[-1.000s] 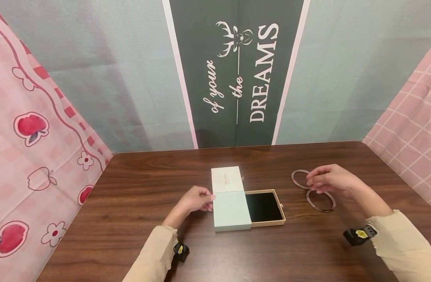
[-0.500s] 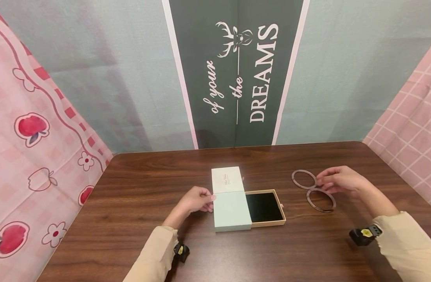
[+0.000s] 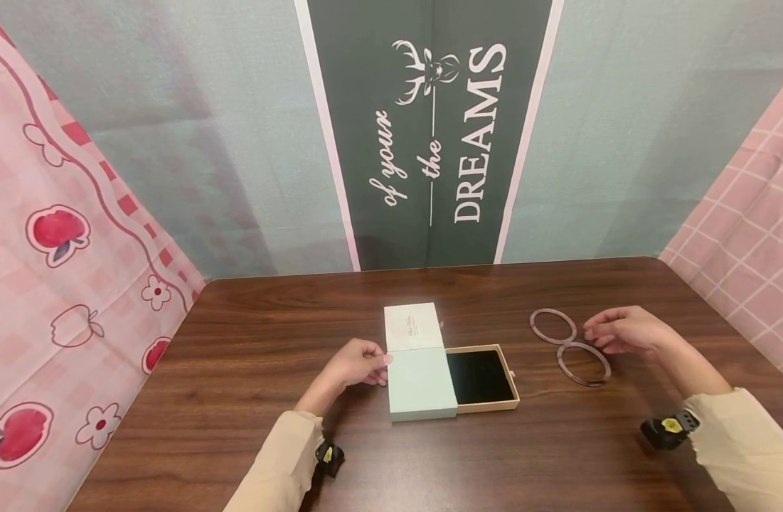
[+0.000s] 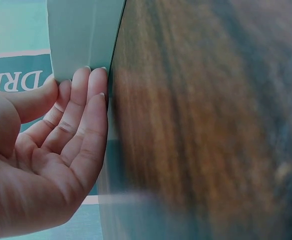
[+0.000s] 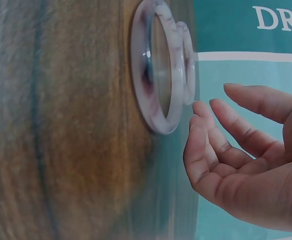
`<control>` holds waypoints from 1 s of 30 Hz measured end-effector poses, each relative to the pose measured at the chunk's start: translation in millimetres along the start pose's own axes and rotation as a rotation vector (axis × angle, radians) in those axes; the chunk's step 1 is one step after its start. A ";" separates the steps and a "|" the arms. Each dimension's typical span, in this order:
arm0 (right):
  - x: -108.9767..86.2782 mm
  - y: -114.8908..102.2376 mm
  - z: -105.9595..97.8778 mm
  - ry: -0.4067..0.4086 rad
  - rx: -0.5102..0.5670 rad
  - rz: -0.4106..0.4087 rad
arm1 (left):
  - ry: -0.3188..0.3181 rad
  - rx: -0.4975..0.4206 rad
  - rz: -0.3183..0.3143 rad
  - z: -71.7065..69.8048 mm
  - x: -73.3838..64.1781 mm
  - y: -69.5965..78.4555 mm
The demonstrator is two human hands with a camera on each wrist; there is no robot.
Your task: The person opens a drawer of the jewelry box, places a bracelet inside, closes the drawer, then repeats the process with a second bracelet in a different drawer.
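Observation:
My left hand [image 3: 360,361] touches the left end of a pale green drawer-style gift box [image 3: 419,382]. The thumb lies at the top edge and the fingertips rest against the side, as the left wrist view shows. The drawer [image 3: 515,384], tan with a black lining [image 3: 481,377], is slid out to the right. Two pale, purple-tinged bangles lie flat on the table: a far bangle [image 3: 533,327] and a near bangle [image 3: 560,364], their rims meeting. Close to their right, my right hand [image 3: 631,331] holds nothing, its fingers loosely bent. In the right wrist view its fingertips are apart from the near bangle [image 5: 140,70].
Behind the green box stands a white flap [image 3: 412,327] with small red print. The wooden table [image 3: 289,306] runs back to a grey-green cloth with lettering [image 3: 481,142]. Pink patterned cloths hang at the left and right.
The right hand has let go of the bangles and drawn off to the right. Both bangles stay on the table. My left hand and the box have not moved.

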State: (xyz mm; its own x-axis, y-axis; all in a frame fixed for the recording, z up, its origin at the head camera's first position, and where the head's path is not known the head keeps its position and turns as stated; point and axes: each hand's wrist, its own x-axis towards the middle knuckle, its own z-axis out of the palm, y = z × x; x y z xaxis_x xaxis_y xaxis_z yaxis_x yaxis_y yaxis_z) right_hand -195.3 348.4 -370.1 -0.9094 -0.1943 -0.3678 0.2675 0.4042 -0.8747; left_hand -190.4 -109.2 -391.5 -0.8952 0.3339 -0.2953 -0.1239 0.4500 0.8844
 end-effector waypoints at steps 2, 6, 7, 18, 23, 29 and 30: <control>-0.4 2.5 -0.3 -0.001 0.011 -0.003 | 0.000 -0.002 0.000 0.2 0.0 0.1; -0.7 6.2 0.0 0.001 0.020 -0.005 | -0.002 -0.006 0.001 0.3 0.2 -0.4; -0.7 7.1 0.3 0.001 0.019 -0.007 | -0.002 -0.007 0.000 0.3 0.2 -0.4; -0.1 13.8 1.3 -0.011 0.000 -0.013 | 0.000 -0.001 0.000 0.5 0.5 -0.9; 0.8 15.3 2.1 0.002 -0.026 -0.016 | 0.003 0.003 -0.005 0.6 0.8 -0.7; 0.7 17.1 3.7 0.043 -0.066 -0.021 | 0.002 0.000 -0.013 0.3 0.5 -0.2; 0.5 17.3 4.3 0.047 -0.075 -0.024 | 0.001 0.001 -0.010 0.3 0.2 -0.4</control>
State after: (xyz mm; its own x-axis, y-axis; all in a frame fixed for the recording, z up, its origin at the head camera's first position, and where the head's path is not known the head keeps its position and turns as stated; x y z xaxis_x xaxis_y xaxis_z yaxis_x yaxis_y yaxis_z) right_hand -189.8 351.5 -386.8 -0.9296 -0.1628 -0.3306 0.2228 0.4664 -0.8561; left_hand -190.4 -109.0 -392.0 -0.8941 0.3291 -0.3037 -0.1324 0.4537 0.8813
